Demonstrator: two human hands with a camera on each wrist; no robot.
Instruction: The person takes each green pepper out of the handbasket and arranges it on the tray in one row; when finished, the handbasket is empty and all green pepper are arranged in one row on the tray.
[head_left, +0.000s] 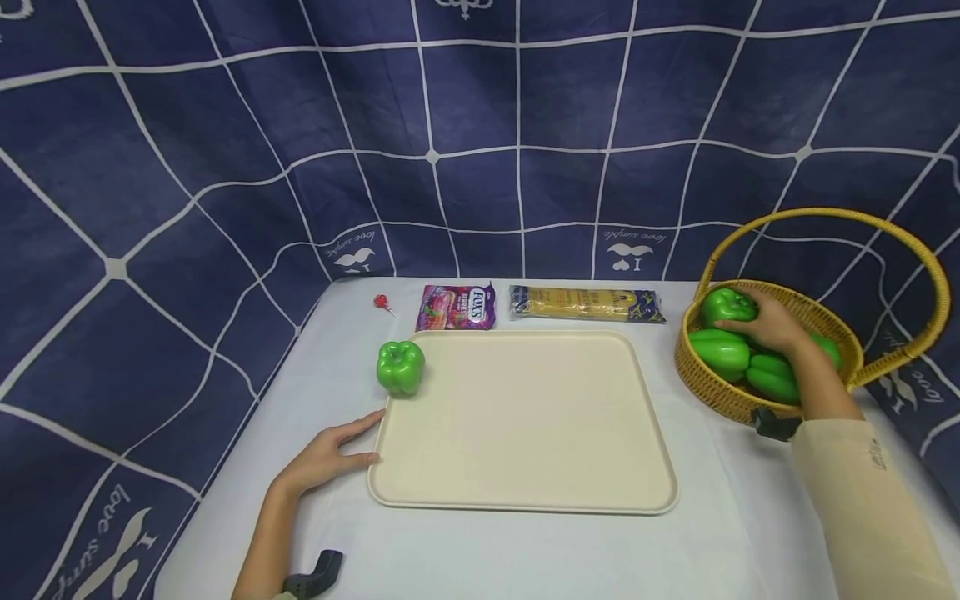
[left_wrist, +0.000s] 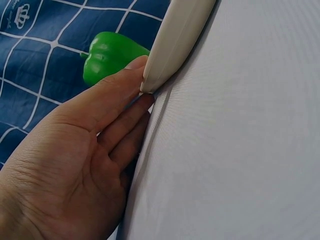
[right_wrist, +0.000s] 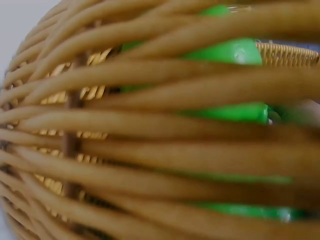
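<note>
In the head view my right hand (head_left: 772, 323) reaches into a wicker basket (head_left: 708, 390) and grips a green bell pepper (head_left: 726, 307) with curled fingers. Several other green peppers (head_left: 720, 353) lie under and beside it. At the left, my left hand (head_left: 322, 458) rests against the side of a cream tray (head_left: 525, 425), thumb and fingertips touching its rim. Another green bell pepper (head_left: 401, 368) sits at the tray's upper left corner, seen too in the left wrist view. Basket weave (right_wrist: 160, 160) fills the right wrist view and hides most of the right hand.
Behind the tray lie a purple candy bag (head_left: 456, 307), a long yellow pasta packet (head_left: 585, 303) and a red lollipop (head_left: 382, 302). The basket's tall handle (head_left: 825, 213) arches over it. A blue checked cloth (head_left: 480, 108) hangs behind the white table (head_left: 562, 554).
</note>
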